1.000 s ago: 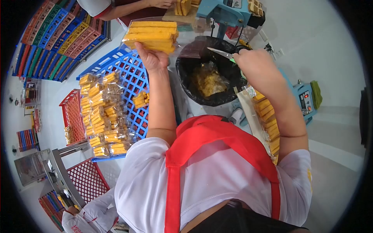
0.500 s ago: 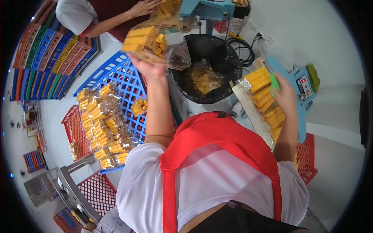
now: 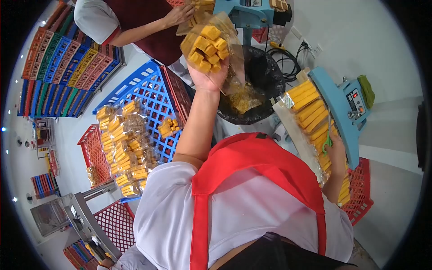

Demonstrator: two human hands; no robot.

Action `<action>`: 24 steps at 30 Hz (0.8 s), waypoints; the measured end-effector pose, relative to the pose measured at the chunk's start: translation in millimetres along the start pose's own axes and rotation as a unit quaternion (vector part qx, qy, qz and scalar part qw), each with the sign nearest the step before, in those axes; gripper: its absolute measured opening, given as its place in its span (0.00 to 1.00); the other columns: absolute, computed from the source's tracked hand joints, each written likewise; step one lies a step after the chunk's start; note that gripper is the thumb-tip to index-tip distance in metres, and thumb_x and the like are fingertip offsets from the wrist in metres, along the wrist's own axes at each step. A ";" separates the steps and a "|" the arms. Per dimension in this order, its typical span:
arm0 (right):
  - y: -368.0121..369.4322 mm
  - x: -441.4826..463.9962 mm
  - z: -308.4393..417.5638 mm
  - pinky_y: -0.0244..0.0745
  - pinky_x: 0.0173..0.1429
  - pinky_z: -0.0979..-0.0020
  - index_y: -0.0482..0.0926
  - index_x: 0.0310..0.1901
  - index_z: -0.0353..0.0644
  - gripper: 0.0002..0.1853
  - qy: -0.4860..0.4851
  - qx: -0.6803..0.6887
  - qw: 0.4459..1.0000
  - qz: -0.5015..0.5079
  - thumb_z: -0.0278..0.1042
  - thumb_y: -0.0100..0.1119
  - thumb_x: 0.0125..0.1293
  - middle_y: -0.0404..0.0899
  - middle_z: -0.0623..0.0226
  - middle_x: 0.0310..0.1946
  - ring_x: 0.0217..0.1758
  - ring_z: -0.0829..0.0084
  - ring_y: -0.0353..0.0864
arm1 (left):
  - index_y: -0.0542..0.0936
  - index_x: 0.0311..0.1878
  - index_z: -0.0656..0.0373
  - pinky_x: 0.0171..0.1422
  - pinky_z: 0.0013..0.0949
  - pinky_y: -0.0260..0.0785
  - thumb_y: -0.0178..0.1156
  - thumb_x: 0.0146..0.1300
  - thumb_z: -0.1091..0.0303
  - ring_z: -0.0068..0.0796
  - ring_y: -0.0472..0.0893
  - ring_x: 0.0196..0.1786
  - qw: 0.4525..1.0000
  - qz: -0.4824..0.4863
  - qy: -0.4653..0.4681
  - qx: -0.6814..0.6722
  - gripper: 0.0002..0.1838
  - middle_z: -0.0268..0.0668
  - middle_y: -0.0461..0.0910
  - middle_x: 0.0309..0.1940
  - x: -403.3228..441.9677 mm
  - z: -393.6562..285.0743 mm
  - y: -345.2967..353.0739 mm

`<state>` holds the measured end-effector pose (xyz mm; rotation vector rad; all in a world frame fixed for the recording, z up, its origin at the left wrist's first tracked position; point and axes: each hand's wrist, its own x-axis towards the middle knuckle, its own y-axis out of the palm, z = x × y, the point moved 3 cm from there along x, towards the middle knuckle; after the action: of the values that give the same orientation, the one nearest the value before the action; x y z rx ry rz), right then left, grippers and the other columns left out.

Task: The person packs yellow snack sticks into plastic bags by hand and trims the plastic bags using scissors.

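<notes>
My left hand (image 3: 208, 77) is raised over the bin's left side, its fingers around a clear plastic bag of yellow bar-shaped pieces (image 3: 209, 47). The bars' ends face me, and the loose film hangs to the right. My right hand (image 3: 335, 150) grips green-handled scissors (image 3: 328, 141), blades pointing up, above a row of bagged yellow bars (image 3: 313, 118). That row lies on a pale ledge (image 3: 294, 135) in front of a light blue sealing machine (image 3: 335, 108). My right fingers are partly hidden.
A black-lined bin (image 3: 265, 74) holds yellow scraps. Packed bags (image 3: 128, 144) fill part of a blue crate (image 3: 150, 90) on the left. Red crates (image 3: 95, 150) stand nearby. Across from me, a co-worker's hand (image 3: 177, 15) handles bars beside another blue machine (image 3: 243, 15).
My left hand has moved right with the bag and turned it so the bar ends face me. My right hand has moved down along the row with the scissors, which now show more clearly.
</notes>
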<state>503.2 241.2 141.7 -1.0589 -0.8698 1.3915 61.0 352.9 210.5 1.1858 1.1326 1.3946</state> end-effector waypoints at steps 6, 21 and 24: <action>-36.2 31.6 51.2 0.64 0.50 0.69 0.67 0.53 0.38 0.30 -0.078 0.094 0.992 -0.009 0.24 0.61 0.43 0.69 0.55 0.46 0.48 0.60 0.69 | 0.70 0.51 0.52 0.49 0.47 0.69 0.44 0.59 0.48 0.39 0.75 0.47 0.998 0.013 -0.048 -0.039 0.23 0.36 0.73 0.48 -14.6 13.6 4.0; -20.3 54.9 319.5 0.63 0.57 0.63 0.54 0.60 0.35 0.45 -0.491 0.329 0.798 0.117 0.33 0.68 0.40 0.66 0.55 0.51 0.51 0.57 0.70 | 0.58 0.61 0.54 0.62 0.37 0.57 0.50 0.60 0.54 0.33 0.65 0.59 0.904 -0.061 -0.164 0.390 0.28 0.36 0.61 0.59 -90.8 32.3 -17.8; 12.4 66.9 345.3 0.66 0.54 0.68 0.51 0.61 0.36 0.40 -0.334 0.608 0.700 0.169 0.27 0.63 0.47 0.67 0.57 0.50 0.52 0.65 0.70 | 0.55 0.63 0.56 0.63 0.35 0.55 0.40 0.63 0.48 0.32 0.63 0.61 0.939 -0.032 0.012 0.342 0.30 0.37 0.60 0.60 -91.2 13.7 -22.7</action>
<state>175.3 329.7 234.2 0.3981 -0.0261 2.1902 83.9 266.3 179.1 1.5885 1.7344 0.9792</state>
